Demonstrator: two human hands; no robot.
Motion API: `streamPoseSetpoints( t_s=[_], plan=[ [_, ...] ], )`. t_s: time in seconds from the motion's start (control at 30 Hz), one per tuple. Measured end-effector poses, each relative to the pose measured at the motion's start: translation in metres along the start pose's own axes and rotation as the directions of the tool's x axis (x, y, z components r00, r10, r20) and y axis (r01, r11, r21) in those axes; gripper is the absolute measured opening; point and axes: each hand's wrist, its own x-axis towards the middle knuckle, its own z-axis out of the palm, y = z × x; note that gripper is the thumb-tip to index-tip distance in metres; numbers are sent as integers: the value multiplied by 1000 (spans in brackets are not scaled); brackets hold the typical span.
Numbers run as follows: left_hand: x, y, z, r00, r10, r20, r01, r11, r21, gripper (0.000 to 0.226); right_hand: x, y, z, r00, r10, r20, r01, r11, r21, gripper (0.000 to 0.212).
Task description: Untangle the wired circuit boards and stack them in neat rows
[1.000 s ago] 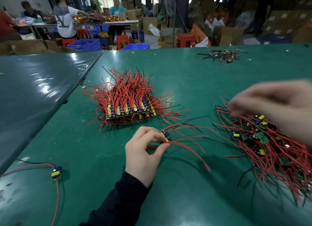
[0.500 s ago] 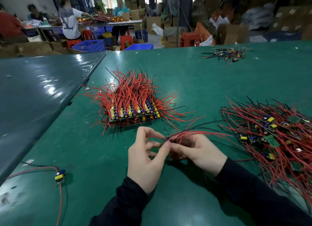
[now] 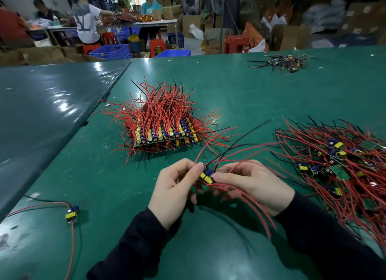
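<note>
Blue crates (image 3: 111, 51), red stools (image 3: 236, 43), cardboard boxes (image 3: 291, 37).

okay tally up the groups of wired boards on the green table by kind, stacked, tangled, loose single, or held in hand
Neat stack: 1
Tangled piles: 2, the big pile on the right and the small pile at the far side
Loose single board: 1
Held board, between left hand and right hand: 1
Total: 5

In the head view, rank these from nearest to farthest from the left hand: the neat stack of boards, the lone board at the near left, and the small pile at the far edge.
From the left hand:
1. Neat stack of boards, just beyond the hand, mid-table.
2. Lone board, on the near left of the green table.
3. Small pile, far right edge, clearly farthest.
</note>
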Motion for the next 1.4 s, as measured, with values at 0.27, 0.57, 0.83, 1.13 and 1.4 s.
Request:
streamPoseSetpoints(
  t_s=[0.27, 0.57, 0.83, 1.13, 1.4],
  plan=[
    [-1, 1, 3, 992, -118, 44, 123, 986, -110, 30, 3, 10, 5, 998, -37, -52, 44, 986, 158, 16],
    [2, 3, -8, 981, -187, -48, 169, 951, -259, 13, -3, 4, -12, 979, -25, 202, 28, 1000, -11, 39],
    [-1, 4, -4, 984, -173, 38, 178, 966, -186, 23, 2, -3, -18, 980, 6, -199, 34, 981, 193, 19],
    [-6, -9, -6, 999, -4, 51, -20, 889, 457, 28, 4, 11, 8, 993, 41, -108, -52, 993, -106, 31],
    [-8, -5, -4, 991, -44, 127, -17, 895, 446, 50, 4, 20, 10, 991, -64, -116, 31, 965, -261, 8]
  ],
)
